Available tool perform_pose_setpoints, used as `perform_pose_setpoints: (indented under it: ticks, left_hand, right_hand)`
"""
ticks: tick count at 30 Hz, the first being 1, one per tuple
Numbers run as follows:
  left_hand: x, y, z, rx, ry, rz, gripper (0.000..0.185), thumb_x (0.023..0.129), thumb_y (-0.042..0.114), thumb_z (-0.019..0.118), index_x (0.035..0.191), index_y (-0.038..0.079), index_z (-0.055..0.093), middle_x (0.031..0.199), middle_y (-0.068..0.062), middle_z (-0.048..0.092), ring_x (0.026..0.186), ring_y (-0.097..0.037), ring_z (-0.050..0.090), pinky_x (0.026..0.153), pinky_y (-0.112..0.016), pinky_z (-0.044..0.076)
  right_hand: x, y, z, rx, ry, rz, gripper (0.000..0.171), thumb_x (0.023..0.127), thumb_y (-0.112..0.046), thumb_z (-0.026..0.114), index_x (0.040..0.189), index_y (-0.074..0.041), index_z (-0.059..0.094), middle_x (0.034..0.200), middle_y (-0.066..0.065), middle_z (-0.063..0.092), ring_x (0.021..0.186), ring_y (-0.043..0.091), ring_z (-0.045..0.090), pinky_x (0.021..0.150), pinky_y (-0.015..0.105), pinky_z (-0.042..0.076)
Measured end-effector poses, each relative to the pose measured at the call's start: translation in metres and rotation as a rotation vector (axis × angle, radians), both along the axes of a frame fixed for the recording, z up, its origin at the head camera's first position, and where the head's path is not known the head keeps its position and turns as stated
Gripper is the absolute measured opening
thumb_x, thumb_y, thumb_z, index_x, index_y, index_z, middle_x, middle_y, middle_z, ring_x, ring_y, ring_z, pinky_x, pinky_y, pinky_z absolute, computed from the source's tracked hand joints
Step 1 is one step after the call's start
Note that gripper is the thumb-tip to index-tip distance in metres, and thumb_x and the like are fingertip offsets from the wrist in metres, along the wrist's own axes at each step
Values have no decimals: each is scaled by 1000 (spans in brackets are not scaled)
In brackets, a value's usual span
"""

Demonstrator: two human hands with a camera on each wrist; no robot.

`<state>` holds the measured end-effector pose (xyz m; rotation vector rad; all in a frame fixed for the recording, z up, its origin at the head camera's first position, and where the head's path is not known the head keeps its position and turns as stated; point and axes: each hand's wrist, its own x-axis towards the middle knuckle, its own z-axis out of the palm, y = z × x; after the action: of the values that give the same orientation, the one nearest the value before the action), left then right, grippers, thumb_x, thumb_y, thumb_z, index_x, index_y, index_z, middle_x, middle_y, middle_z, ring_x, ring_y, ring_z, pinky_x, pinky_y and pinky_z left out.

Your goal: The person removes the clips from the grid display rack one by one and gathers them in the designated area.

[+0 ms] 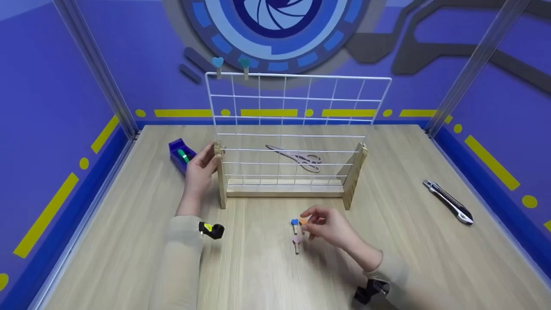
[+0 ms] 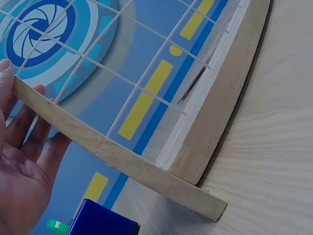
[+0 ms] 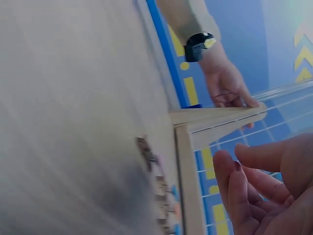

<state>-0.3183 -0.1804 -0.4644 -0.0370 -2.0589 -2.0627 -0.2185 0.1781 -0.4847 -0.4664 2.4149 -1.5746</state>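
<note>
Scissors [image 1: 297, 158] lie behind the rack [image 1: 287, 172], tape dispenser [image 1: 181, 156] left, knife [image 1: 448, 201] right.

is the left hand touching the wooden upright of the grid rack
Touching. The left wrist view shows the left hand with fingers against the wooden upright; the head view shows the same at the rack's left post.

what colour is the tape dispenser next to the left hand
Dark blue tape dispenser, holding a green roll; the head view shows it best.

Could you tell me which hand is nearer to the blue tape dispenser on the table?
Left. The left hand rests on the rack's post beside the blue tape dispenser; the right hand pinches an orange clip before the rack.
</note>
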Motion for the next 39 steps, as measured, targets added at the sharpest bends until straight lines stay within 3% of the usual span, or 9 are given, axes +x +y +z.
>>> perform_pose_setpoints:
  ticks: [5,18,26,32,39]
  left_hand:
    - [0,-1,-1,0,8,1,54,104,16,61,154,6,46,154,-19,52,139,-26,53,97,-18,55]
    - [0,1,-1,16,13,8,52,104,12,60,153,3,47,151,-21,55,125,-10,60,91,-14,54]
    - [-1,1,0,5,20,16,51,103,10,61,152,4,48,150,-22,56,110,5,62,90,-13,55]
    - [-1,1,0,-9,16,20,52,103,12,61,153,5,48,151,-21,55,114,3,61,91,-13,55]
    - [-1,2,1,11,15,21,51,103,10,61,152,5,49,150,-21,56,111,4,62,90,-14,55]
  right_hand:
    - [-9,-3,27,-2,62,-19,23,91,-8,76,113,1,71,85,13,71,65,18,70,54,23,55]
    - [-29,-17,117,-39,270,-90,24,93,-6,76,117,-5,73,96,13,72,75,16,71,70,25,62]
    - [-45,-33,166,-139,390,-94,23,92,-2,75,115,-2,73,96,13,74,78,13,69,66,19,57]
    - [-59,-52,202,-243,466,-93,22,92,-1,75,113,3,72,99,12,75,80,11,70,68,21,58]
    - [-76,-73,236,-285,538,-134,22,92,-5,77,113,0,73,101,11,76,84,13,71,76,23,60]
